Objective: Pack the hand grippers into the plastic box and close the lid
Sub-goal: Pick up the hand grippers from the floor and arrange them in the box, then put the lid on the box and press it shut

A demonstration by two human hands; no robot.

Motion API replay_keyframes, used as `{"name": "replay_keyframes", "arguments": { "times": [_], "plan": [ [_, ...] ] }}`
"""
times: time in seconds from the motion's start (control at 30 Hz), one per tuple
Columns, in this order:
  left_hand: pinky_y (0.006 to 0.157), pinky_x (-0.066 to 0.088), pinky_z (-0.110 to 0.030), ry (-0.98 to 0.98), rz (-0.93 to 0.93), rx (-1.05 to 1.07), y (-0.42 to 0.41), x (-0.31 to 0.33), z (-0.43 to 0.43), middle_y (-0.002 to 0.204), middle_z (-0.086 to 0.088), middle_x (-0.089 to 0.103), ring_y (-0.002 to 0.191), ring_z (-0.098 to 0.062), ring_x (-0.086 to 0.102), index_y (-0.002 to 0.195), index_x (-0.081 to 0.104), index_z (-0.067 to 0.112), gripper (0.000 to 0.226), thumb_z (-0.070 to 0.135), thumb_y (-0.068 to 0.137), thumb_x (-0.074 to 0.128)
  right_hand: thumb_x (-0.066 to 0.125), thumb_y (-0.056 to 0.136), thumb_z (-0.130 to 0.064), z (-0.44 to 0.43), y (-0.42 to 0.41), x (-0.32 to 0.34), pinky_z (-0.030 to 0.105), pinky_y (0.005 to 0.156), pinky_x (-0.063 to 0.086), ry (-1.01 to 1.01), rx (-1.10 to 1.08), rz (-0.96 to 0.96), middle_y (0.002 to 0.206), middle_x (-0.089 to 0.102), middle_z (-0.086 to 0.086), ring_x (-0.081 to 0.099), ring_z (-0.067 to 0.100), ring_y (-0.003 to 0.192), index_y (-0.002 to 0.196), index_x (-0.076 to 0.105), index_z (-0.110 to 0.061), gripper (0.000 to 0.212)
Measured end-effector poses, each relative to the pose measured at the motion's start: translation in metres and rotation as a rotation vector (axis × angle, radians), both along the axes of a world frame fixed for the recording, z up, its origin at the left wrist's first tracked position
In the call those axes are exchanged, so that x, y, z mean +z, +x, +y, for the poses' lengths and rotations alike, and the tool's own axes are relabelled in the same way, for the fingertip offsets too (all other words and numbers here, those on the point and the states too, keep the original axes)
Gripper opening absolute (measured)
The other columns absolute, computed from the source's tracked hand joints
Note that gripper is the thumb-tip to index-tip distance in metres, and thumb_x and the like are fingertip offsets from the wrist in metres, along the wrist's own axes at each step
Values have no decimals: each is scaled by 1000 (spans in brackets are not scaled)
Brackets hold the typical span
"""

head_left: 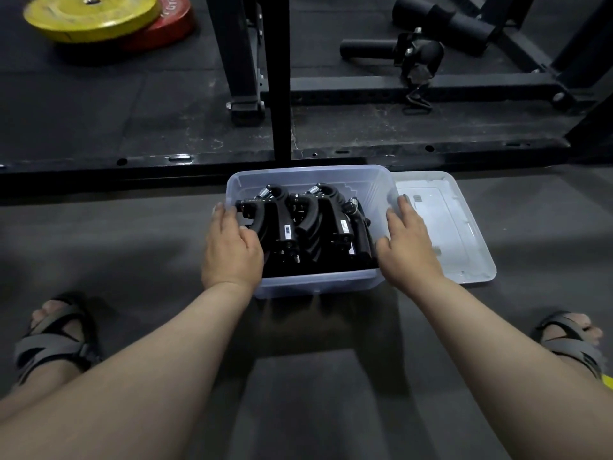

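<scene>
A clear plastic box (308,175) stands on the dark floor in front of me, with no lid on it. Several black hand grippers (298,224) with metal springs lie packed inside it. My left hand (230,247) rests on the box's left rim, fingers fairly straight, with the thumb inside touching a gripper. My right hand (409,244) lies flat along the box's right rim, thumb over the inner edge. The clear lid (464,240) lies upside down on the floor, right beside the box and partly under my right hand.
A black steel rack frame (282,78) stands just behind the box, its base rail (199,161) running across the floor. Yellow and red weight plates (99,18) lie at the far left. My sandalled feet (53,340) flank the near floor.
</scene>
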State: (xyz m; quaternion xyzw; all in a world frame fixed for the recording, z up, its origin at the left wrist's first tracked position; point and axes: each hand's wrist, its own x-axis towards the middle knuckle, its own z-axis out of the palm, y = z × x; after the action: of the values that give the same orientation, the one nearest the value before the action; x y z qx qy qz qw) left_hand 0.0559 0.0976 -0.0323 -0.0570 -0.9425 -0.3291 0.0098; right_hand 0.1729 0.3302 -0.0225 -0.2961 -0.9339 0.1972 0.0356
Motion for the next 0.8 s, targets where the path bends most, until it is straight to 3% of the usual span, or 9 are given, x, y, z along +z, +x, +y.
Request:
{"name": "replay_keyframes", "arguments": {
  "times": [0.2, 0.3, 0.37, 0.43, 0.5, 0.57, 0.6, 0.7, 0.8],
  "plan": [
    [117, 21, -33, -37, -54, -26, 1, 0, -2, 163, 3, 17, 149, -12, 16, 153, 28, 20, 54, 24, 99, 28, 38, 94, -20, 1, 0, 0, 37, 121, 12, -42, 14, 17, 164, 2, 0, 4, 18, 149, 148, 36, -14, 55],
    [118, 20, -33, -39, -69, -43, 1, 1, -3, 163, 4, 16, 149, -10, 13, 153, 26, 21, 54, 24, 99, 27, 39, 95, -20, 6, 1, -6, 31, 119, 16, -165, -14, 182, 162, 16, 0, 14, 15, 148, 143, 43, -13, 49],
    [118, 21, -34, -30, -72, -32, 2, 4, -2, 163, 4, 17, 149, -12, 15, 153, 28, 21, 53, 23, 99, 28, 40, 93, -20, 10, 7, -9, 29, 113, 28, -279, -214, 455, 147, 43, 4, 37, 17, 136, 131, 54, -9, 42],
    [117, 21, -34, -27, -66, -19, 3, 5, -1, 162, 3, 19, 149, -13, 17, 152, 30, 20, 53, 22, 99, 29, 39, 85, -22, 20, 22, -17, 36, 103, 39, -286, -568, 635, 123, 58, 9, 52, 25, 118, 114, 60, -7, 39],
    [117, 21, -33, -27, -61, -9, 3, 6, 0, 162, 3, 20, 148, -13, 19, 152, 31, 21, 53, 22, 99, 29, 40, 83, -21, 41, 44, -38, 41, 95, 43, -265, -754, 400, 114, 61, 13, 55, 35, 107, 100, 62, -10, 30],
    [117, 20, -32, -24, -59, -1, 2, 6, -1, 162, 3, 21, 148, -13, 20, 152, 32, 21, 52, 22, 99, 29, 44, 83, -16, 56, 69, -66, 42, 92, 45, -258, -629, -133, 115, 62, 15, 57, 39, 104, 95, 64, -14, 22],
    [117, 20, -32, -24, -59, 0, 2, 6, 0, 161, 3, 22, 148, -14, 21, 151, 33, 21, 52, 22, 99, 29, 45, 82, -14, 62, 81, -78, 42, 93, 46, -254, -541, -290, 120, 61, 15, 57, 40, 107, 100, 64, -17, 26],
    [117, 22, -34, -27, -47, 13, 2, 5, 0, 161, 2, 24, 147, -17, 24, 150, 36, 21, 51, 21, 99, 31, 46, 86, -9, 78, 99, -97, 43, 106, 38, -170, -381, -364, 151, 37, 9, 44, 37, 130, 142, 43, -22, 57],
    [117, 21, -33, -30, -23, 11, 2, 3, 0, 160, -1, 27, 147, -17, 24, 149, 38, 19, 51, 19, 98, 32, 51, 86, -15, 88, 95, -103, 42, 105, 38, -69, -230, -483, 156, 25, 1, 42, 35, 131, 142, 39, -28, 59]
  ]
}}
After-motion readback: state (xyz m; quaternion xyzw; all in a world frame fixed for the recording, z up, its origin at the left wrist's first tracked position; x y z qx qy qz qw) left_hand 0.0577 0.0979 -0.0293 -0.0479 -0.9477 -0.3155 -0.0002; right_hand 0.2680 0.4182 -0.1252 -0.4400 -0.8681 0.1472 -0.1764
